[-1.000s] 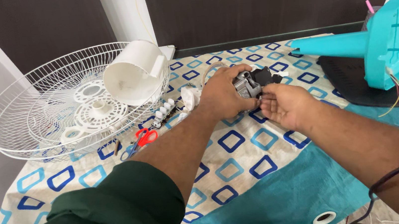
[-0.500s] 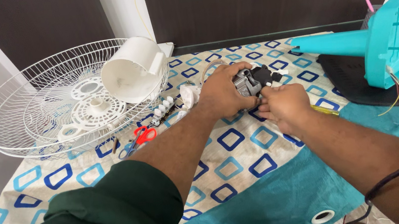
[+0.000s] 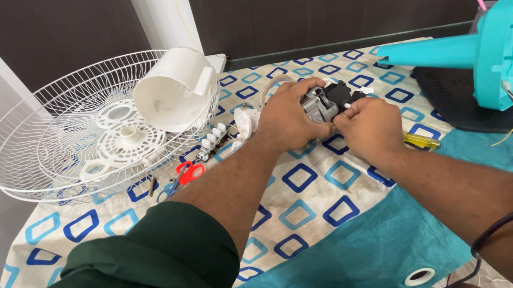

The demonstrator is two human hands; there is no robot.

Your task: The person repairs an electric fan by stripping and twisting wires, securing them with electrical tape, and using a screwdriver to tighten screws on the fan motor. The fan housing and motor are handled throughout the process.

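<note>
Far left of the hands a white wire fan guard [image 3: 45,155] holds a white plastic housing [image 3: 173,92], the left hand [image 3: 289,118] and right hand [image 3: 367,126] both clasp a small grey-and-black motor [image 3: 327,100] above the patterned surface [image 3: 302,203], and a turquoise plastic fan body [image 3: 503,45] lies right.

Your left hand [image 3: 289,121] and right hand [image 3: 367,128] hold a grey and black motor [image 3: 327,101]. Your sleeve [image 3: 155,271] is dark green. The cloth [image 3: 303,190] under your hands is cream with dark blue and light blue squares, and it has a teal edge. The wire fan guard [image 3: 44,145] is white. So is the round cover [image 3: 173,89]. The scissors [image 3: 187,172] have red handles. The fan stand [image 3: 490,46] is bright teal. The screwdriver [image 3: 420,141] is yellow.
</note>
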